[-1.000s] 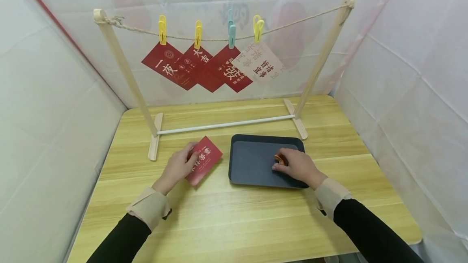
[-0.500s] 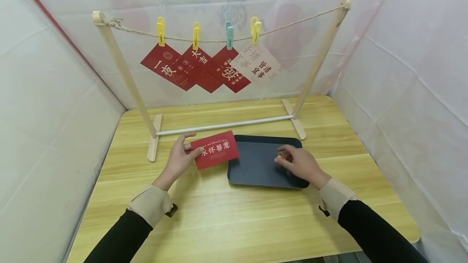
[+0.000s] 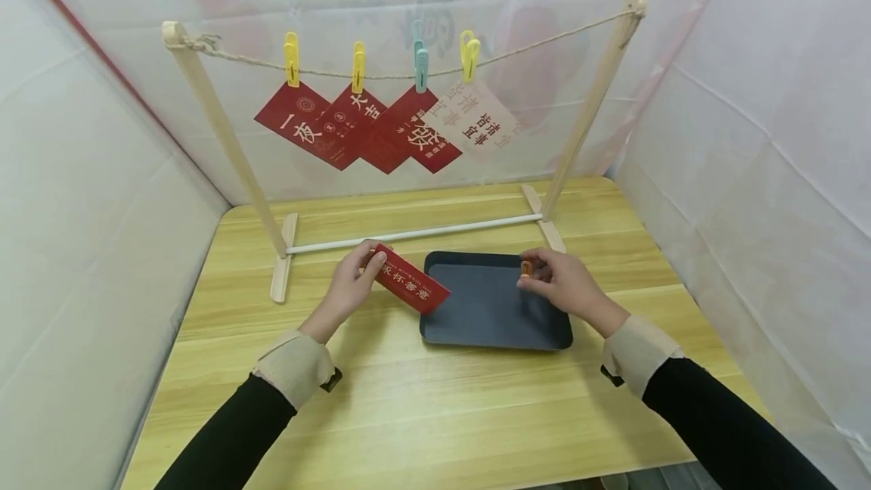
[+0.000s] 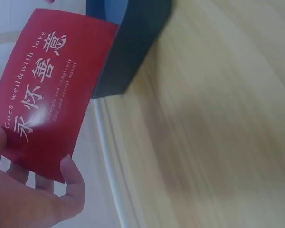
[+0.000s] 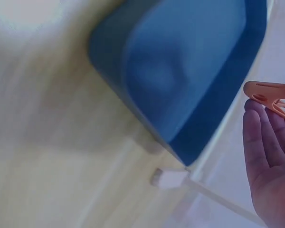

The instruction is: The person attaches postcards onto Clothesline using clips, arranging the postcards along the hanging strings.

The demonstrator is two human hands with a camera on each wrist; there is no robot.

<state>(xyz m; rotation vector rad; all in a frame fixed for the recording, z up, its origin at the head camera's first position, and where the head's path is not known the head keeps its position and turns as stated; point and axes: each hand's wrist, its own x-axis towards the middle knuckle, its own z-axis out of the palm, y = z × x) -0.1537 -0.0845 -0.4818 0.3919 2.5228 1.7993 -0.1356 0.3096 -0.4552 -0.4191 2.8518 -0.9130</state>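
A red card (image 3: 412, 279) with pale printed characters is held by one end in my left hand (image 3: 351, 278), thumb across its face. Its free end overlaps the left rim of the dark tray (image 3: 490, 339) in the head view. In the left wrist view the card (image 4: 52, 90) shows its whole printed face. My right hand (image 3: 568, 286) pinches an orange clothespin (image 3: 526, 269) over the tray's right side. Seen from the right wrist, the clothespin (image 5: 270, 95) lies between thumb and fingertips.
Behind the tray stands a wooden frame (image 3: 224, 134) with a white bottom bar (image 3: 415, 234). From its twine (image 3: 517, 55) hang several overlapping cards (image 3: 296, 123) on yellow and teal clothespins (image 3: 421, 70). Pale fabric walls surround the wooden table (image 3: 422, 414).
My left hand has raised the red card off the table and brought it to the tray's left edge, tilting it. My right hand has lifted the orange clothespin up from the tray.
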